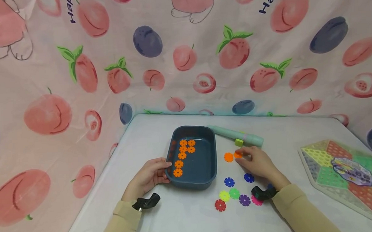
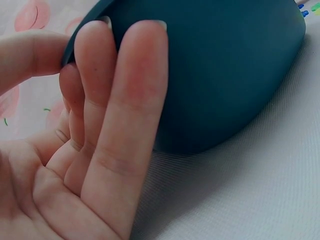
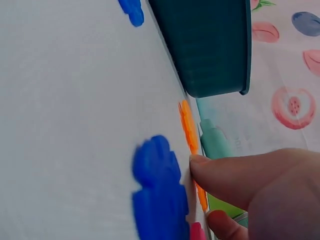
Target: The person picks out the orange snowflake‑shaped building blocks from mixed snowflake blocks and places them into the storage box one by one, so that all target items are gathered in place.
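Observation:
A dark blue rectangular tray point(image 1: 203, 156) stands on the table with several orange snowflake discs point(image 1: 182, 155) inside, along its left half. My left hand point(image 1: 149, 174) grips the tray's left rim, thumb over the edge and fingers against the outer wall point(image 2: 225, 75). To the right of the tray, my right hand point(image 1: 258, 163) pinches an orange snowflake disc point(image 1: 237, 155) between thumb point(image 3: 235, 175) and finger at table level. Another orange disc point(image 1: 228, 157) lies flat just left of it.
Nearer the front lie blue point(image 1: 229, 182), yellow point(image 1: 224, 196), green point(image 1: 234, 193), purple point(image 1: 244, 200), red point(image 1: 220, 205) and pink discs point(image 1: 257, 200). Behind the right hand are a pale green tube point(image 1: 233, 132) and a lime block point(image 1: 238, 142). A colourful hexagonal case point(image 1: 347, 178) sits at right.

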A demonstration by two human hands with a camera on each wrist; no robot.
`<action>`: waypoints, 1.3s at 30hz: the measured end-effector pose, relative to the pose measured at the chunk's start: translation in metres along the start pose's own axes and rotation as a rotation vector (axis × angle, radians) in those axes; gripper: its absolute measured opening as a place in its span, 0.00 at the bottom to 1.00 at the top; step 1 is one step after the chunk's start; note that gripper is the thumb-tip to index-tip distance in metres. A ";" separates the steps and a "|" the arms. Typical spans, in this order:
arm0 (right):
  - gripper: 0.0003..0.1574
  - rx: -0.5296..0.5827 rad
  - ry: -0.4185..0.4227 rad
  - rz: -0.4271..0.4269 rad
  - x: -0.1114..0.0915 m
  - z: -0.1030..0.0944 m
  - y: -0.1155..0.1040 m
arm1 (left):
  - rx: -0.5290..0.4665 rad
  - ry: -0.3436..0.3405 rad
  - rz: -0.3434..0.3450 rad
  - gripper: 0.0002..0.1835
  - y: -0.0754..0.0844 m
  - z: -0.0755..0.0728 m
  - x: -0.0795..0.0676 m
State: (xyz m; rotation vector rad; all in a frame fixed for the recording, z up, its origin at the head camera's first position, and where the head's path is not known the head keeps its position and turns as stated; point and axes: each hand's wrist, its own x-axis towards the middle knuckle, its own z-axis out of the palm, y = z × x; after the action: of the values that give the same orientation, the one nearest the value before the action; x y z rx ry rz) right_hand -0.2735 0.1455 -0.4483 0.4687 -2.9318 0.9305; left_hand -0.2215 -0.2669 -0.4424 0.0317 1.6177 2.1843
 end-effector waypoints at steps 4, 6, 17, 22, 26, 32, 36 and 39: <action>0.18 0.048 0.024 0.030 0.001 -0.001 0.001 | 0.013 0.002 0.012 0.05 0.001 0.000 0.000; 0.18 0.055 0.025 0.060 0.000 -0.001 0.000 | 0.012 0.003 0.012 0.05 0.001 0.000 0.000; 0.23 0.059 -0.003 0.145 -0.001 -0.003 -0.003 | 0.012 0.000 0.004 0.05 0.001 0.001 -0.001; 0.23 0.069 -0.009 0.156 0.000 -0.004 -0.003 | 0.006 0.008 -0.004 0.04 0.002 0.001 -0.001; 0.23 0.077 -0.008 0.159 0.000 -0.006 -0.003 | 0.007 0.009 -0.001 0.03 0.004 0.001 0.000; 0.23 0.080 -0.011 0.146 0.001 -0.006 -0.003 | 0.014 0.006 0.003 0.02 0.006 0.002 -0.001; 0.20 0.088 -0.019 0.141 0.000 -0.005 -0.002 | 0.012 -0.002 0.000 0.03 0.006 0.002 -0.002; 0.19 0.086 -0.040 0.121 -0.002 -0.005 -0.001 | 0.011 0.003 -0.002 0.03 0.004 0.001 -0.002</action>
State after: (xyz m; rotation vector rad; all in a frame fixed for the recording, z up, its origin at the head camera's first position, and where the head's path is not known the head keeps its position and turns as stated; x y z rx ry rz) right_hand -0.2720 0.1482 -0.4439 0.3202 -2.9943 1.0765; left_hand -0.2203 -0.2677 -0.4374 0.0300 1.6309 2.1748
